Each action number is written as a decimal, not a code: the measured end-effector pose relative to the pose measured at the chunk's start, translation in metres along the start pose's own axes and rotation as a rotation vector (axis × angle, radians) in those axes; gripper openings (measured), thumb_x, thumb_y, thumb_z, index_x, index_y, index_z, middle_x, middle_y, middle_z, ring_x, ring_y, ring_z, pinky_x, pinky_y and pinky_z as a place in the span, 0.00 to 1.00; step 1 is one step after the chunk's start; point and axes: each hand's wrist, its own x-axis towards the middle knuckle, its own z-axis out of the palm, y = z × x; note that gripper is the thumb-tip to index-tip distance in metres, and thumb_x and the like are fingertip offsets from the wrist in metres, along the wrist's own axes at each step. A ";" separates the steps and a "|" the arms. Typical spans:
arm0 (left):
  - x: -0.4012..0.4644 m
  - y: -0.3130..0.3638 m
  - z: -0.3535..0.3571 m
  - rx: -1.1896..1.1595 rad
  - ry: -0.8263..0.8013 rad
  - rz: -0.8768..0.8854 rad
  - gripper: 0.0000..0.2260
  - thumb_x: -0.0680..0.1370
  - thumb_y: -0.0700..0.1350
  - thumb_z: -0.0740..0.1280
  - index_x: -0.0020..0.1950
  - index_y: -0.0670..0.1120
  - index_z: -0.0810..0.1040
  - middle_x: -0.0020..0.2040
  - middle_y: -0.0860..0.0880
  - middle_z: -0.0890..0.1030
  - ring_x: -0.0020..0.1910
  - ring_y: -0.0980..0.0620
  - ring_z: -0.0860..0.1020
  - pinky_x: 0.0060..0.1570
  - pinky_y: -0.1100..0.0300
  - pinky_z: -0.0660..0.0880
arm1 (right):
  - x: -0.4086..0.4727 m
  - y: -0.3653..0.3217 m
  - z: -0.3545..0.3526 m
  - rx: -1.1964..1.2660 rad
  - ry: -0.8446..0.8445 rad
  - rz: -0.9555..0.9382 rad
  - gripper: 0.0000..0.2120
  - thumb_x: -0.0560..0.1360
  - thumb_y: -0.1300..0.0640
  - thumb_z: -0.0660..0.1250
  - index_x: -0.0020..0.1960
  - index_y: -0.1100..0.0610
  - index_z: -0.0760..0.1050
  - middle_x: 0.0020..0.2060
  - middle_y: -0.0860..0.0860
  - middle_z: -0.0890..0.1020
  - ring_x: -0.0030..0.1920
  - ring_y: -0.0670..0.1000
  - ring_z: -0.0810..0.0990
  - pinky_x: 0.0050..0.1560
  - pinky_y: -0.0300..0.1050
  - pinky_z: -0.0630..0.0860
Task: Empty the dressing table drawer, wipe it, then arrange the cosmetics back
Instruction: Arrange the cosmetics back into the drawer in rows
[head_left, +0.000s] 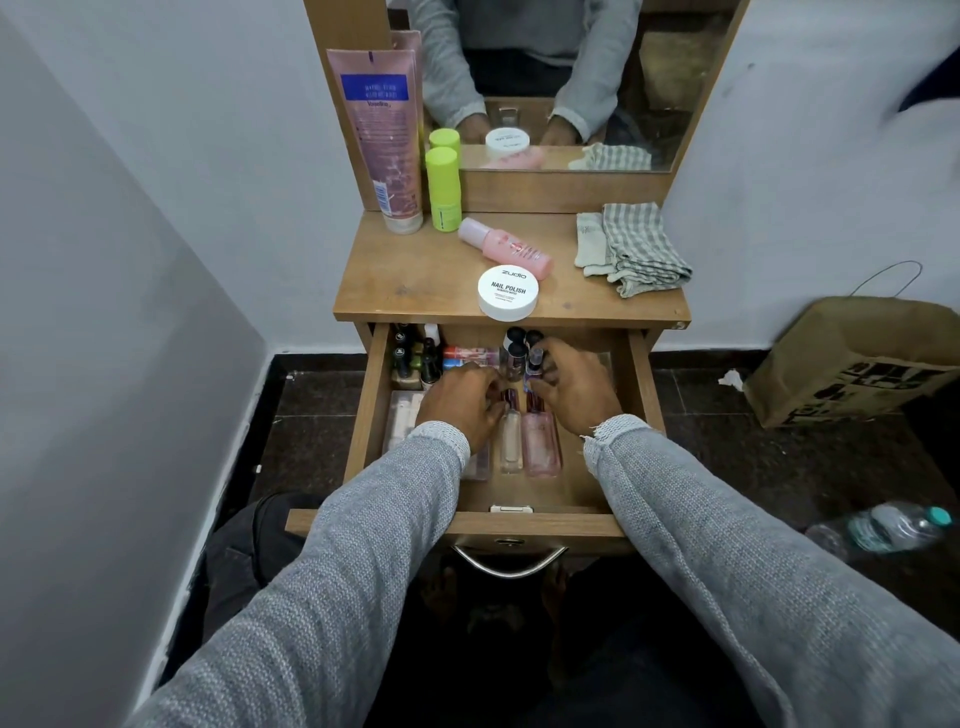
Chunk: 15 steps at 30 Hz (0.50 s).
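Open wooden drawer of dressing table, viewed from above. Both hands inside, among small bottles. Left hand curled over clear bottle lying flat — whether it grips cannot be told. Right hand with fingers curled round upright dark-capped bottle. Pink bottle lies between hands. Nail polish bottles stand in back-left corner. On tabletop: white nail polish jar, checked cloth, green bottle.
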 end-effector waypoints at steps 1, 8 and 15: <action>0.000 0.000 0.000 0.007 0.001 0.003 0.10 0.75 0.43 0.69 0.56 0.47 0.80 0.52 0.48 0.82 0.51 0.47 0.80 0.52 0.54 0.77 | 0.001 0.000 0.001 -0.004 -0.002 0.008 0.18 0.71 0.61 0.74 0.59 0.55 0.75 0.48 0.54 0.84 0.48 0.55 0.82 0.51 0.56 0.80; 0.000 0.001 0.001 0.028 0.013 0.009 0.10 0.76 0.43 0.69 0.57 0.48 0.80 0.55 0.47 0.81 0.53 0.47 0.78 0.52 0.56 0.75 | 0.006 0.000 0.006 -0.007 0.071 0.114 0.14 0.71 0.56 0.74 0.54 0.57 0.77 0.48 0.54 0.84 0.48 0.56 0.83 0.51 0.52 0.80; 0.002 -0.002 0.004 0.027 0.014 0.014 0.11 0.76 0.43 0.69 0.58 0.48 0.80 0.55 0.48 0.81 0.53 0.47 0.78 0.53 0.55 0.76 | 0.009 0.002 0.009 0.016 0.036 0.192 0.16 0.70 0.54 0.75 0.54 0.58 0.75 0.46 0.56 0.84 0.47 0.57 0.82 0.50 0.52 0.80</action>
